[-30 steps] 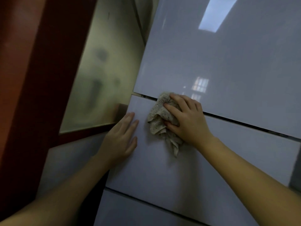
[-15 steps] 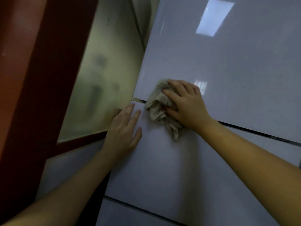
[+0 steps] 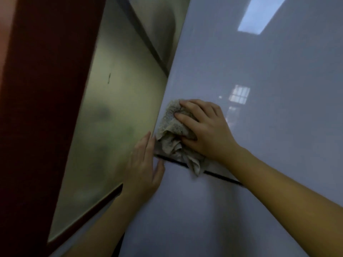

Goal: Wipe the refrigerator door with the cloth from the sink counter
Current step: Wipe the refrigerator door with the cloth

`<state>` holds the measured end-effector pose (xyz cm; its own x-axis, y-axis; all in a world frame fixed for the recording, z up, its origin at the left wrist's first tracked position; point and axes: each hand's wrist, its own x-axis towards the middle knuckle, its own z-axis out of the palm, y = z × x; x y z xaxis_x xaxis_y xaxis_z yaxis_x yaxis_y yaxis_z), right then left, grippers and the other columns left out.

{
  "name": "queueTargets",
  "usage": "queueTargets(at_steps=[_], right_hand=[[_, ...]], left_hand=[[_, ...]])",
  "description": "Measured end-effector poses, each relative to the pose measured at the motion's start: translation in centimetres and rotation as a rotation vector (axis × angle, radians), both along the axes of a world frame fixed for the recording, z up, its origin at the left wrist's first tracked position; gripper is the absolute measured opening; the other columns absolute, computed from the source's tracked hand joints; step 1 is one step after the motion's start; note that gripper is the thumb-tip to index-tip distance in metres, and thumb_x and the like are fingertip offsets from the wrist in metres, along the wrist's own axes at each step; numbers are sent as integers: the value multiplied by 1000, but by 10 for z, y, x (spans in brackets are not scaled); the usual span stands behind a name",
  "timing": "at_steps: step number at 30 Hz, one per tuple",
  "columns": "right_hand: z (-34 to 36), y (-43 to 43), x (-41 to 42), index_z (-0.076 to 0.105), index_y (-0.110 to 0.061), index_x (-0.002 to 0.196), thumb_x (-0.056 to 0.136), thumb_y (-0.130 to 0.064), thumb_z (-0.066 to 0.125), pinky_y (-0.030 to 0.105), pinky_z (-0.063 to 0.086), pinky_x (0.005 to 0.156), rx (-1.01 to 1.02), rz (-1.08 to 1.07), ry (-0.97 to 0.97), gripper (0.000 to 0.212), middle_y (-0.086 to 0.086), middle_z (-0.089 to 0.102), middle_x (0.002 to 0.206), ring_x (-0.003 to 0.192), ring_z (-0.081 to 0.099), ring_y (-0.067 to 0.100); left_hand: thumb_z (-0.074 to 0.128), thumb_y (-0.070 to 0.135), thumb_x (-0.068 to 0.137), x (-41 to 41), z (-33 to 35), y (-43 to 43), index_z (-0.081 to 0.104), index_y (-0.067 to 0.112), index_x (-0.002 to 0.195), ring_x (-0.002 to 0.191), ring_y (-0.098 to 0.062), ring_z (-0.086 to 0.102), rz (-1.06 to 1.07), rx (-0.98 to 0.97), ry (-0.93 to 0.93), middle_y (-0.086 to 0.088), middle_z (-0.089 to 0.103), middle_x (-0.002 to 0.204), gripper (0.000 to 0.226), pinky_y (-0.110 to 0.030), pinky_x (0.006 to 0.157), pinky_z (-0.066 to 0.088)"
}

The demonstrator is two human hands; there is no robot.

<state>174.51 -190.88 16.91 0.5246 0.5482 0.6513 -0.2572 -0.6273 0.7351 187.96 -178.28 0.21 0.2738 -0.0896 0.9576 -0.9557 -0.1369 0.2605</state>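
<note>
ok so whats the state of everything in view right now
refrigerator door: shut, glossy, reflecting lights
cloth: bunched, pressed on the door, hanging over the seam
right hand: grips the cloth against the door
left hand: flat, fingers straight, resting at the door's left edge

Right hand [image 3: 206,130] on cloth [image 3: 169,125] against door [image 3: 269,154]
</note>
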Motion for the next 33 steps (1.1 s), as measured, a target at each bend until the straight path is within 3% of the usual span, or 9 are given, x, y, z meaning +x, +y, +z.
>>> queueTargets(at_steps=[2, 7, 13, 18, 24, 28, 33], right_hand=[[38, 3, -1, 66, -19, 131, 88, -51, 65, 48, 40, 105, 37, -12, -32, 54, 10, 55, 149, 134, 52, 35], [142, -3, -18, 65, -19, 131, 89, -53, 64, 47, 37, 104, 79, -36, -67, 54, 10, 54, 149, 135, 50, 34], [257, -16, -58, 65, -17, 131, 89, -50, 66, 48, 38, 103, 135, -72, -74, 53, 10, 54, 150, 135, 50, 34], [319, -34, -96, 66, -17, 129, 87, -41, 69, 46, 39, 100, 186, -81, -70, 49, 9, 57, 147, 132, 52, 33], [347, -50, -130, 66, -17, 130, 89, -46, 64, 45, 38, 101, 181, -117, -41, 50, 9, 56, 147, 134, 48, 32], [360, -54, -139, 65, -16, 131, 88, -47, 61, 45, 36, 102, 211, -107, -61, 53, 9, 55, 147, 134, 47, 31], [379, -58, -137, 66, -16, 130, 87, -47, 63, 45, 36, 102, 220, -96, -137, 53, 10, 56, 146, 134, 49, 32]], left_hand=[[42, 37, 99, -2, 35, 1, 29, 11, 156, 143, -30, 40, 29, 20, -29, -12, 34, 161, 64, -35, 116, 32], [44, 36, 98, -1, 139, 3, 31, 6, 154, 147, -31, 34, 40, 66, -34, -16, 31, 161, 65, -31, 121, 21], [43, 38, 100, -13, 272, 7, 45, 6, 148, 145, -33, 38, 107, 151, -129, -17, 36, 160, 57, -38, 118, 29], [42, 39, 101, -23, 363, 14, 45, 9, 148, 149, -31, 34, 123, 251, -190, -15, 33, 162, 56, -34, 122, 21], [41, 41, 99, -36, 415, 17, 47, 6, 146, 146, -36, 38, 175, 349, -238, -19, 36, 160, 59, -38, 119, 24], [39, 43, 99, -34, 428, 19, 49, 7, 145, 146, -36, 39, 215, 379, -224, -18, 37, 159, 59, -45, 116, 35], [41, 43, 97, -27, 428, 12, 51, 8, 145, 144, -37, 41, 227, 366, -249, -19, 38, 158, 60, -41, 116, 30]])
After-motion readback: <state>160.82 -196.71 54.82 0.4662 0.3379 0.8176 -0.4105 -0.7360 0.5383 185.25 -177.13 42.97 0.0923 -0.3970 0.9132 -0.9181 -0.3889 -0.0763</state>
